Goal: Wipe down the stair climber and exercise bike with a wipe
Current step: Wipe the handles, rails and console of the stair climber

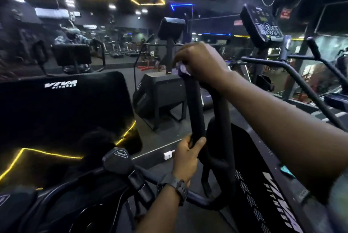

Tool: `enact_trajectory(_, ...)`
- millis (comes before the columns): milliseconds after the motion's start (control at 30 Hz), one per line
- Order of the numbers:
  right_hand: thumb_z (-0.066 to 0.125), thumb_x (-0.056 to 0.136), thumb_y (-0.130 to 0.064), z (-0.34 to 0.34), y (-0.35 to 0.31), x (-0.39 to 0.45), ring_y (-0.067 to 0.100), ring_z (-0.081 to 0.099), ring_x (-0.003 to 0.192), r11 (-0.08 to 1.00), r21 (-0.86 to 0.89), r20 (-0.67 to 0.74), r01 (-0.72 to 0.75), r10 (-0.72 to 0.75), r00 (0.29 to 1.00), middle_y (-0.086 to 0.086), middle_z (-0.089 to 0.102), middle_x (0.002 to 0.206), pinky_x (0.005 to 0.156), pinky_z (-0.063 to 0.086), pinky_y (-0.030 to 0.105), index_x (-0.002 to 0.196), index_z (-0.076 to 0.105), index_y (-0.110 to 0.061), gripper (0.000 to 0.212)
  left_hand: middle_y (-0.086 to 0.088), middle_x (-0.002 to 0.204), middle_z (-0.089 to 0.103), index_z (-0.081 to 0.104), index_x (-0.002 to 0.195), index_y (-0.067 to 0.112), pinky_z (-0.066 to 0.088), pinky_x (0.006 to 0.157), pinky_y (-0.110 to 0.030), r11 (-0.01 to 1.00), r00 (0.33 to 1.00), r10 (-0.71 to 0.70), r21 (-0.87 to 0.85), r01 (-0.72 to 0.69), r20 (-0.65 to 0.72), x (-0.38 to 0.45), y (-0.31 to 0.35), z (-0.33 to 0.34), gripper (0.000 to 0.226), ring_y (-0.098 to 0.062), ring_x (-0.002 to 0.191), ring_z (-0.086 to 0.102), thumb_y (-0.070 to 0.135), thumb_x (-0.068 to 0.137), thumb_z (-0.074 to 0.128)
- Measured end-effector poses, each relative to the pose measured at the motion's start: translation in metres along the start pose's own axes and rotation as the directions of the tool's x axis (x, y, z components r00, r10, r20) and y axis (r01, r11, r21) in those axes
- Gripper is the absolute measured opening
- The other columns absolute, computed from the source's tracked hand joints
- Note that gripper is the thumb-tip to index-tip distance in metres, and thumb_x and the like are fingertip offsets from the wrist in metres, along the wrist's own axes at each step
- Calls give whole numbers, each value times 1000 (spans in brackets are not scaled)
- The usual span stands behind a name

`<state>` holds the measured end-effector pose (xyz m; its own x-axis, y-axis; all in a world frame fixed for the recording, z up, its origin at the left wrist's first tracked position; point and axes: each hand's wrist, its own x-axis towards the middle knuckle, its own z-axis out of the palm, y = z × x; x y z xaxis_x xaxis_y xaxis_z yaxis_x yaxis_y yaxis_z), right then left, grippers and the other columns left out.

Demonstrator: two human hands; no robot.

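Fingers (195, 144) of the left hand (186, 159) curl round the lower part of a black padded handlebar (194, 108). Higher up, the right hand (201, 61) clenches a pale wipe (183, 68) against the handlebar's top end. "VIVA FITNESS" reads in white on the dark console screen (62, 104) at left, and similar lettering, partly cut off, runs along the machine's side panel (263, 185). A dark watch (176, 187) sits on the left wrist.
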<state>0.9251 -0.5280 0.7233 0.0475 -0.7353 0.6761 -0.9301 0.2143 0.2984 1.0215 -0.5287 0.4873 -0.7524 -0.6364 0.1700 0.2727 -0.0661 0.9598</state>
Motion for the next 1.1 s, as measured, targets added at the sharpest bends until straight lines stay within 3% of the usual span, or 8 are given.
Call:
enact_trajectory(167,64,75,-13,-10,-14,-16,29,63,97,953,-124,248,277,-240,938,1,68,99,76,54,36,87,74,-19,17,10,88,76,68,98,25,53,75,-20,1000,1000,1,-21,-1,-13,-1,2,-1,9,-4,85,71,17,96,65)
enact_trajectory(300,54,85,-30,-22,-5,-22,23,59,107,948,-158,240,275,-233,942,-3,66,110,82,55,37,98,73,-25,23,6,94,75,68,103,21,54,80,-22,1000,1000,8,-11,-8,-16,-2,0,1,8,-5,88,71,17,96,65)
enact_trajectory(467,50,87,-12,-2,-4,-47,29,61,111,941,-139,123,307,-291,949,4,70,109,93,51,39,103,72,-14,27,11,91,76,69,102,23,53,82,-26,999,998,-22,-31,20,-50,-5,-3,2,12,-6,89,71,22,101,58)
enact_trajectory(667,54,93,-10,55,-25,-183,29,66,111,915,88,130,394,-403,906,11,72,110,94,53,38,100,75,-6,22,-4,104,76,68,110,12,52,90,-30,895,977,-204,-416,159,-65,-12,-9,-2,53,-15,96,69,44,107,27)
enact_trajectory(800,44,103,-15,73,-39,-229,21,64,109,856,115,183,505,-518,836,4,71,107,97,45,31,100,74,-15,30,-15,110,74,64,120,2,49,98,-38,849,966,-257,-486,209,-35,-14,-22,-7,64,-25,103,68,51,105,25)
enact_trajectory(867,51,99,-13,69,-30,-213,25,61,104,890,107,106,444,-454,884,7,69,110,87,50,34,115,70,-13,25,-10,105,75,67,112,5,46,103,-42,846,965,-256,-497,193,-60,-16,-27,-4,57,-25,107,65,48,106,30)
enact_trajectory(967,57,92,-8,66,-26,-198,24,53,99,976,116,-25,185,-183,983,7,64,113,82,48,31,129,62,-10,37,-11,112,73,66,115,7,46,106,-41,854,966,-246,-488,179,-77,-20,-31,1,54,-25,113,65,48,105,34)
enact_trajectory(1100,54,99,-7,98,-50,-269,24,59,91,952,161,33,259,-268,963,5,67,109,77,53,32,115,69,-8,22,-9,117,71,66,118,9,48,101,-35,870,968,-244,-456,188,-66,-25,-41,6,54,-19,107,66,47,106,30)
